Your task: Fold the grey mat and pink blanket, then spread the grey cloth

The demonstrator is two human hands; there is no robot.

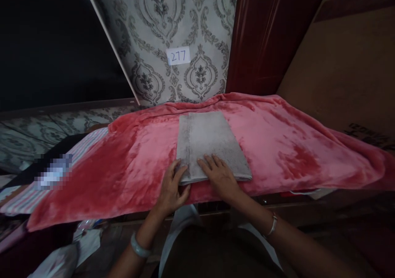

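A folded grey cloth (212, 134) with a soft, plush look lies flat on a pink-red plush blanket (271, 142). A seam or fold line runs along its left side. At the cloth's near left corner is my left hand (170, 187), its fingers touching the edge and its thumb held apart below. My right hand (219, 177) rests flat on the cloth's near part, fingers spread. Neither hand grips the cloth.
A large dark screen (58, 43) stands at the back left. A cardboard box (345, 64) rises on the right beside a dark red panel (262, 35). A striped cloth (89, 146) shows at left. Below it lie plastic bags (58, 261).
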